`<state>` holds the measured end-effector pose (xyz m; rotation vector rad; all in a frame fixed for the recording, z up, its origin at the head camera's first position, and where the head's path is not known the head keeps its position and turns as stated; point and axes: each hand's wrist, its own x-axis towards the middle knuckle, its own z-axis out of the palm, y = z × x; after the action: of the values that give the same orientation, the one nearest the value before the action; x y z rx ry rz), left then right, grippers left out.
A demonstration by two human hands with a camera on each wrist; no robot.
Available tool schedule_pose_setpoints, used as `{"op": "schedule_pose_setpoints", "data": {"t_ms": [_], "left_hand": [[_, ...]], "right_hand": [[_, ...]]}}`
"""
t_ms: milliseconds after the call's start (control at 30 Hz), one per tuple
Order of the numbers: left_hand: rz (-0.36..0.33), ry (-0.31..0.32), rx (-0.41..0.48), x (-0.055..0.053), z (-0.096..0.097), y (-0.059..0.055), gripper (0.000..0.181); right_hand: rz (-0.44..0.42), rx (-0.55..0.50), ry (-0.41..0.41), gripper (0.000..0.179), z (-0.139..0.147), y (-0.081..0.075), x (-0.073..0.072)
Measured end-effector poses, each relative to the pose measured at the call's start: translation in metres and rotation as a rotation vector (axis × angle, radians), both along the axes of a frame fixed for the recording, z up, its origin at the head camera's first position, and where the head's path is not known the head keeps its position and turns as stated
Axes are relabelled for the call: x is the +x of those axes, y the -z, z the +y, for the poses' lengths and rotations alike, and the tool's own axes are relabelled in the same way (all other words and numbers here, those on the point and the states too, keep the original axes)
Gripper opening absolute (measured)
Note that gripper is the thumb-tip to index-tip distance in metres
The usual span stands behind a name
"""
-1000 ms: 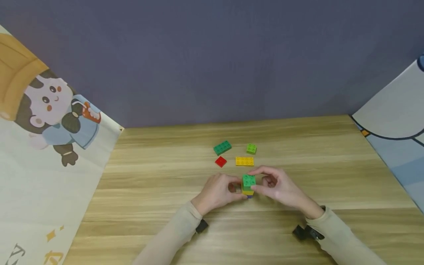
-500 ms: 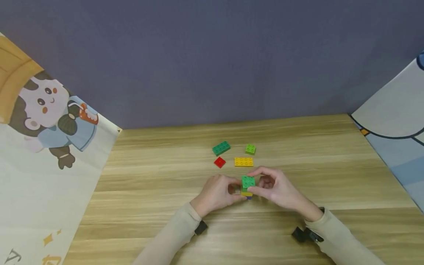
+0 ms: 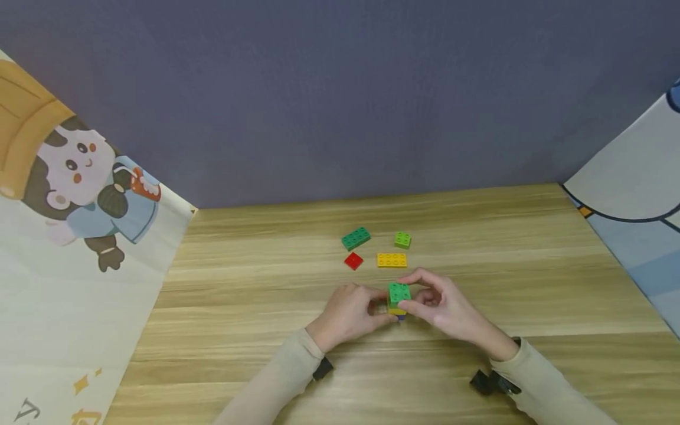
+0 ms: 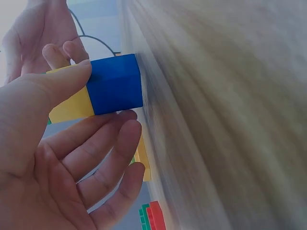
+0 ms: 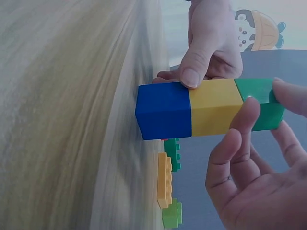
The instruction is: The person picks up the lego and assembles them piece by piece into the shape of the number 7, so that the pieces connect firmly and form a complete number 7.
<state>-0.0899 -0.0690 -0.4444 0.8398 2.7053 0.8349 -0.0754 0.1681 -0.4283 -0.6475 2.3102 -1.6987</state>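
A stack of three square toy building bricks stands upright on the wooden table: a blue brick at the bottom, a yellow brick in the middle and a green brick on top. My left hand pinches the stack from the left, its thumb across the seam of blue and yellow in the left wrist view. From the right, my right hand holds the green brick between thumb and index finger. Its other fingers are bent beside the yellow brick. No gap shows between the bricks.
Beyond the hands lie a flat yellow brick, a red square piece, a dark green long brick and a lime brick. A dark grey wall rises behind the table.
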Motion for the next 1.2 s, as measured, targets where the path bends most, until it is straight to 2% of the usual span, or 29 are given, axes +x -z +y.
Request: {"op": "schedule_pose_setpoints", "data": {"t_ms": [133, 333, 533, 767, 900, 1000, 1200], "left_hand": [[0.014, 0.013, 0.002, 0.001, -0.001, -0.001, 0.039], [0.022, 0.026, 0.111, 0.002, -0.009, -0.007, 0.045], [0.087, 0.078, 0.167, -0.002, -0.014, -0.009, 0.041], [0.146, 0.072, 0.352, 0.002, -0.013, -0.008, 0.042], [0.172, 0.08, 0.394, 0.002, -0.012, -0.009, 0.041], [0.189, 0.083, 0.384, 0.001, -0.012, -0.01, 0.04], [0.228, 0.085, 0.333, -0.001, -0.012, -0.013, 0.039]], "right_hand": [[-0.009, -0.007, -0.001, 0.033, 0.0, 0.001, 0.0], [0.004, -0.032, 0.001, 0.032, -0.001, 0.004, 0.001], [0.005, -0.064, 0.008, 0.032, -0.002, 0.006, 0.001], [0.035, -0.082, 0.016, 0.032, -0.001, 0.009, 0.001], [0.032, -0.067, 0.02, 0.032, 0.0, 0.008, 0.001], [0.075, -0.019, 0.032, 0.032, 0.0, 0.006, 0.002], [0.255, 0.121, 0.071, 0.034, 0.0, 0.001, 0.0]]}}
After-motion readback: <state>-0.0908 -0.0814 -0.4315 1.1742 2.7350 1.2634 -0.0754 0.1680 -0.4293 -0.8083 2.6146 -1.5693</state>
